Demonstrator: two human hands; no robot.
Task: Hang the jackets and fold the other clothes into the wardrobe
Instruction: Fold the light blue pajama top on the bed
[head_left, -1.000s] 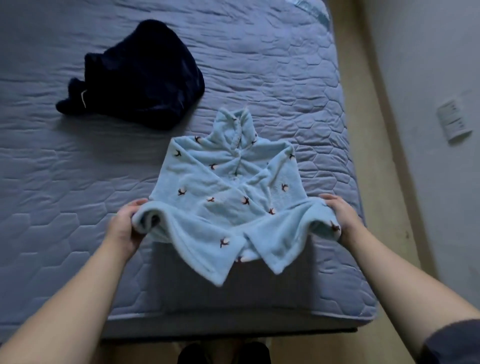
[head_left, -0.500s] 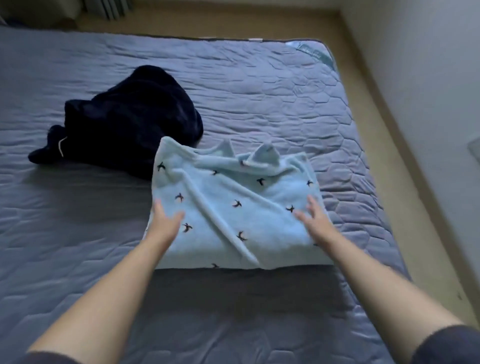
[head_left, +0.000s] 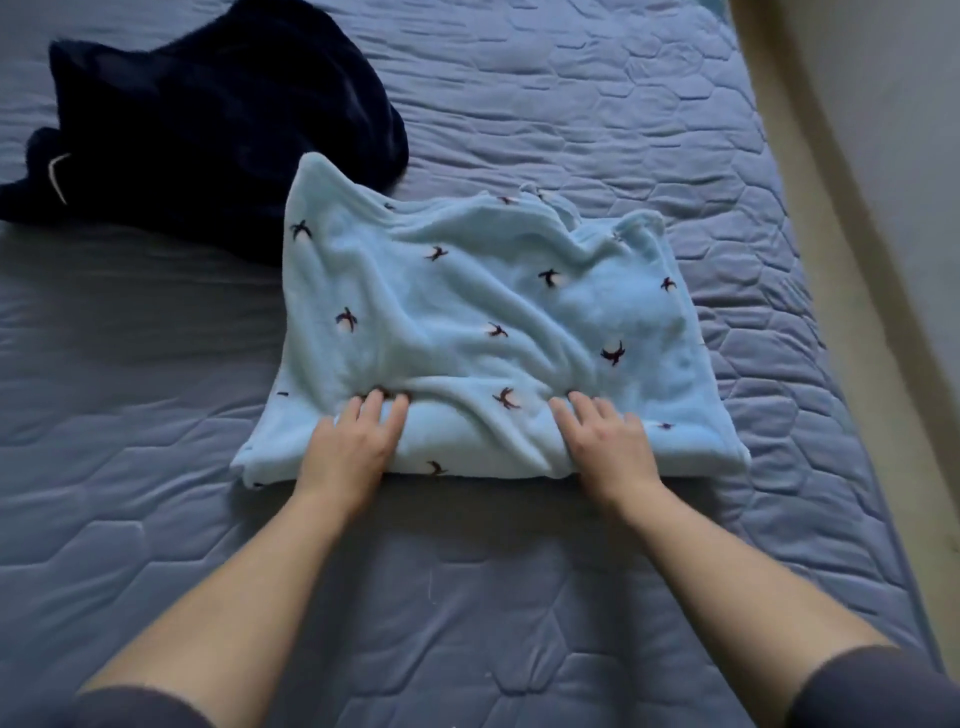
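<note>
Pressing flat-fingered on the folded blue fleece (head_left: 467, 322) atop the mattress (head_left: 519, 597), left grip (head_left: 353, 441) and right grip (head_left: 608, 441) lie spread

A blue-grey quilted mattress (head_left: 571, 104), stitched in hexagons, fills nearly everything I see below me, its cover lightly rippled. Along its right edge runs a narrow strip of beige floor (head_left: 872, 332), shadowed beside the bed. Past that rises a plain pale wall (head_left: 914, 104). The light is dim and soft.

Head view looks down (close) onto bed (head_left: 519, 597).
</note>
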